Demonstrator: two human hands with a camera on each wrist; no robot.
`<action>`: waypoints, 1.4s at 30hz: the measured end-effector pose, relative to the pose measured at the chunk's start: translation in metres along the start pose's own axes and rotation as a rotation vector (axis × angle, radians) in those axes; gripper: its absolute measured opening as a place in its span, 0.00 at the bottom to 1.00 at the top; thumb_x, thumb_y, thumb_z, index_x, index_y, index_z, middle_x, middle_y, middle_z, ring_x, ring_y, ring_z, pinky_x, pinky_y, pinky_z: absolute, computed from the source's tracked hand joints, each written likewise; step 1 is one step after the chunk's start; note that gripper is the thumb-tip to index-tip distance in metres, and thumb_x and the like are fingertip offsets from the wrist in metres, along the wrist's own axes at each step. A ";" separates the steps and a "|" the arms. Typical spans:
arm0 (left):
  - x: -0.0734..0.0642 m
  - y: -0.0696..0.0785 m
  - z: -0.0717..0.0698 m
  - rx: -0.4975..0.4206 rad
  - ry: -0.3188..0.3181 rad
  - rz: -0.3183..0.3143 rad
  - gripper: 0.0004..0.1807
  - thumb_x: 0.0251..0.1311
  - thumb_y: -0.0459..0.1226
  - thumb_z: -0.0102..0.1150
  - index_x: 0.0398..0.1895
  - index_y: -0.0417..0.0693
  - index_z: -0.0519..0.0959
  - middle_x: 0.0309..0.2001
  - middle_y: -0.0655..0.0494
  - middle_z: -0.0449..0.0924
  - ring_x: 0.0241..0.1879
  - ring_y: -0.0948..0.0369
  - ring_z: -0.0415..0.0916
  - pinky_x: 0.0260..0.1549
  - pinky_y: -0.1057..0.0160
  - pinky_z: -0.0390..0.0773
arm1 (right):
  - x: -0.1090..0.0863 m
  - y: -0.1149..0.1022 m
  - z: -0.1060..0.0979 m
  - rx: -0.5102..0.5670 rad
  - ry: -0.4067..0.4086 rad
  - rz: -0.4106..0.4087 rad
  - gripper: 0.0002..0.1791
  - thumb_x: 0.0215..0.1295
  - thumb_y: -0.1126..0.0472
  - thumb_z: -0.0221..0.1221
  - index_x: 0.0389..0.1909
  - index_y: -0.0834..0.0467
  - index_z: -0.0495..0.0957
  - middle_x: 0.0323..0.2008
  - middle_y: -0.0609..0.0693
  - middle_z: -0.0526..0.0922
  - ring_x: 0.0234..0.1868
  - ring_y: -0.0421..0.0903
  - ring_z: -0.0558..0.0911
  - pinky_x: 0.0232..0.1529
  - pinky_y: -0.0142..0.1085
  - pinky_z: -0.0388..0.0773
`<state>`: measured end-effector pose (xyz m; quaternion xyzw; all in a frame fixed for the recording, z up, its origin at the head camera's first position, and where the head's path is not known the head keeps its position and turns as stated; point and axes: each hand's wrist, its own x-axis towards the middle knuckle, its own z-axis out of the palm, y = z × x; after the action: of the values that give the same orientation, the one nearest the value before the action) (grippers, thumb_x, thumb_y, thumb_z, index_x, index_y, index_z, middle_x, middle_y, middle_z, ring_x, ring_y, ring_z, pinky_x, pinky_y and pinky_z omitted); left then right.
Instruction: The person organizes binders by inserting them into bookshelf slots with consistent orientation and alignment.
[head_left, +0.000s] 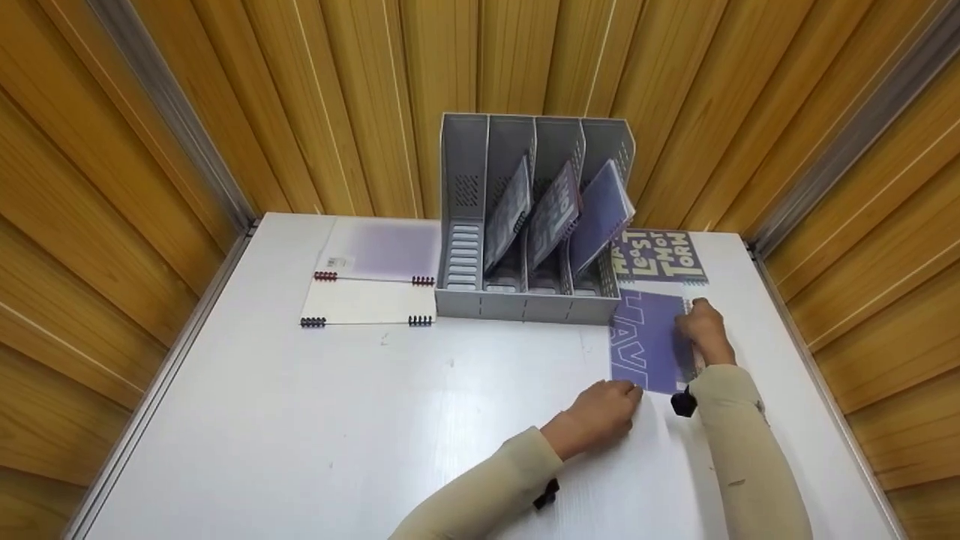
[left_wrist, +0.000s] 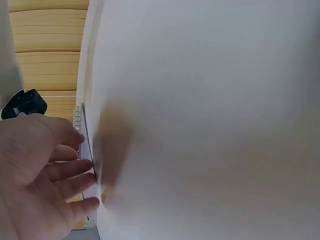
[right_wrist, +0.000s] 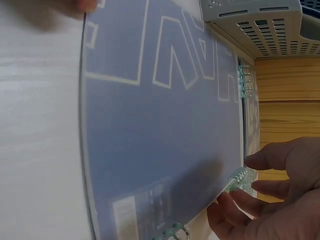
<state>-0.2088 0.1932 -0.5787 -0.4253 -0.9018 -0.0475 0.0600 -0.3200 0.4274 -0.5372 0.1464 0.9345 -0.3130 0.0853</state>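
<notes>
The twelve-o'clock grey rack point(head_left: 525, 306) leaned three notebooks point(head_left: 551, 214); left hand point(head_left: 600, 412), loose, and right hand point(head_left: 705, 330), grip unclear, touched the flat purple notebook point(head_left: 652, 337).

Two hands point(head_left: 600, 415), one table point(head_left: 300, 420), one organizer point(head_left: 525, 306), four compartments point(head_left: 463, 172), probably seven notebooks point(head_left: 654, 330) (three slotted)

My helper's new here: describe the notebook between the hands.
On the white table, find the gray file organizer. Just off its front right corner, between the left hand and right hand, lies the purple notebook. Outlined letters set its cover apart from the solid pale ones on the rear notebook.
</notes>
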 end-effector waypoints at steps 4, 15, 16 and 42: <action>-0.001 0.001 -0.002 0.064 0.029 -0.056 0.13 0.66 0.43 0.62 0.49 0.48 0.80 0.41 0.60 0.80 0.39 0.64 0.79 0.42 0.69 0.79 | -0.010 0.007 -0.005 0.105 -0.067 0.049 0.26 0.64 0.65 0.44 0.56 0.83 0.57 0.45 0.78 0.70 0.41 0.61 0.78 0.40 0.47 0.82; -0.003 0.011 -0.006 0.056 -0.099 -0.234 0.19 0.69 0.52 0.58 0.51 0.49 0.82 0.46 0.60 0.78 0.49 0.61 0.74 0.51 0.66 0.76 | -0.044 0.026 -0.006 0.496 -0.258 0.171 0.06 0.71 0.66 0.48 0.35 0.62 0.62 0.24 0.48 0.72 0.26 0.40 0.76 0.34 0.33 0.82; -0.003 0.013 -0.006 0.051 -0.095 -0.240 0.20 0.68 0.53 0.58 0.51 0.49 0.82 0.46 0.60 0.78 0.49 0.61 0.73 0.50 0.66 0.75 | -0.047 0.025 -0.005 0.518 -0.262 0.167 0.06 0.72 0.66 0.48 0.35 0.63 0.62 0.23 0.47 0.72 0.27 0.40 0.76 0.35 0.33 0.82; -0.003 0.034 -0.026 0.070 0.047 -0.551 0.29 0.62 0.44 0.67 0.65 0.42 0.76 0.59 0.53 0.81 0.57 0.52 0.79 0.35 0.56 0.86 | -0.103 -0.012 0.023 1.018 -0.327 -0.104 0.35 0.72 0.72 0.56 0.71 0.83 0.50 0.49 0.58 0.86 0.47 0.47 0.87 0.52 0.39 0.82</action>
<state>-0.1789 0.2087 -0.5528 -0.1603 -0.9829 -0.0407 0.0806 -0.2252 0.3815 -0.5233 0.0723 0.6450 -0.7492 0.1323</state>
